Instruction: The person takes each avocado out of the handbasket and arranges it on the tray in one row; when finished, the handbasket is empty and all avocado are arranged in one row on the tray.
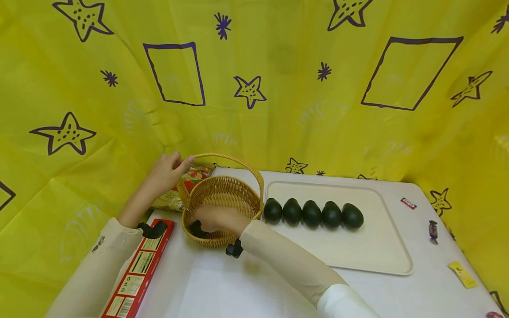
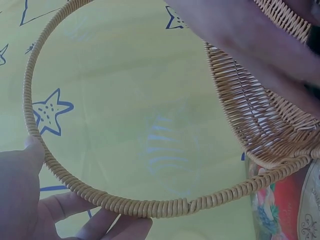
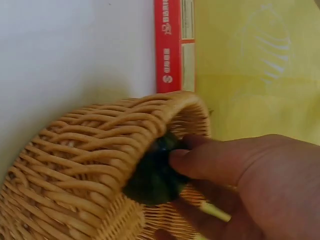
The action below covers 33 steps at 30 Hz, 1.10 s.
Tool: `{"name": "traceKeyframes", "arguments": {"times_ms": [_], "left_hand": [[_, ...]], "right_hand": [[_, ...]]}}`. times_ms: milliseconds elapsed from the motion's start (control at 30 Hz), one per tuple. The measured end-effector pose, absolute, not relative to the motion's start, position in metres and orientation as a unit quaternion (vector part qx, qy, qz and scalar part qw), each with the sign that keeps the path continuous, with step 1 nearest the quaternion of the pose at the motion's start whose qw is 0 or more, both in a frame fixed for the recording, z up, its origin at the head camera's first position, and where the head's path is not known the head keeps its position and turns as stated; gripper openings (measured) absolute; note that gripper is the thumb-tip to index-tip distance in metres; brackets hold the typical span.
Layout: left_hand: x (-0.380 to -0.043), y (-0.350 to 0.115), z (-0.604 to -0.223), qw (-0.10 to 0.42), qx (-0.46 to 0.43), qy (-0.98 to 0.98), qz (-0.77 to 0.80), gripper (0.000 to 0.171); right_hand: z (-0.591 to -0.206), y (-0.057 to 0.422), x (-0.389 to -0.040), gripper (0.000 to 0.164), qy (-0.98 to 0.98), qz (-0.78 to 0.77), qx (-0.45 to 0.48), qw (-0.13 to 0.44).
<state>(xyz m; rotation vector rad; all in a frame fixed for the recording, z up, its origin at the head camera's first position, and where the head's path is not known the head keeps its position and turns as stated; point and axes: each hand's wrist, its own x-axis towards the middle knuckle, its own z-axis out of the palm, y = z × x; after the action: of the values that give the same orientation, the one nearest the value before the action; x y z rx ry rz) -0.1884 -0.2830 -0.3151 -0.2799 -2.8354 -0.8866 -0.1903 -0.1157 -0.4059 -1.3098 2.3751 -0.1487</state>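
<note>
The wicker basket (image 1: 224,185) stands on the white table with its handle (image 2: 140,207) arching over it. My left hand (image 1: 165,171) holds that handle at its left side, thumb and fingers around the cane. Inside the basket, near the front left wall, my right hand (image 1: 214,217) grips a dark green avocado (image 3: 155,175) between thumb and fingers. The basket wall partly hides the avocado in the right wrist view. Several more avocados (image 1: 312,214) lie in a row on a cream tray (image 1: 370,251), right of the basket.
A long red box (image 1: 139,265) lies along the left side. Behind the basket are a red packet (image 1: 195,174) and a golden packet (image 1: 169,202). Small wrapped sweets (image 1: 433,232) and a yellow packet (image 1: 462,274) lie right of the tray. A yellow curtain (image 1: 278,132) hangs behind.
</note>
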Motion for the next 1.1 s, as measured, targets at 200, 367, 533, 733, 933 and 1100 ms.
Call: {"name": "traceKeyframes", "arguments": {"times_ms": [200, 367, 533, 733, 933, 1100], "left_hand": [[-0.189, -0.282, -0.315, 0.071, -0.096, -0.947, -0.299, 0.054], [-0.189, -0.282, -0.315, 0.071, -0.095, -0.947, -0.299, 0.054], [-0.188, -0.282, -0.315, 0.071, -0.093, -0.947, -0.300, 0.055], [-0.189, -0.284, -0.317, 0.074, -0.093, -0.948, -0.297, 0.056], [-0.187, -0.284, -0.315, 0.077, -0.096, -0.949, -0.290, 0.054], [-0.187, -0.283, -0.315, 0.075, -0.090, -0.952, -0.284, 0.055]], "right_hand": [[-0.406, -0.118, -0.185, 0.047, 0.891, -0.005, -0.416, 0.184], [-0.415, -0.117, -0.186, 0.042, 0.912, 0.005, -0.388, 0.131], [-0.419, -0.111, -0.196, 0.041, 0.929, 0.004, -0.345, 0.137], [-0.417, -0.100, -0.208, 0.072, 0.951, -0.051, -0.271, 0.142], [-0.423, -0.095, -0.211, 0.044, 0.936, -0.023, -0.337, 0.097], [-0.424, -0.091, -0.209, 0.034, 0.927, 0.000, -0.362, 0.097]]}}
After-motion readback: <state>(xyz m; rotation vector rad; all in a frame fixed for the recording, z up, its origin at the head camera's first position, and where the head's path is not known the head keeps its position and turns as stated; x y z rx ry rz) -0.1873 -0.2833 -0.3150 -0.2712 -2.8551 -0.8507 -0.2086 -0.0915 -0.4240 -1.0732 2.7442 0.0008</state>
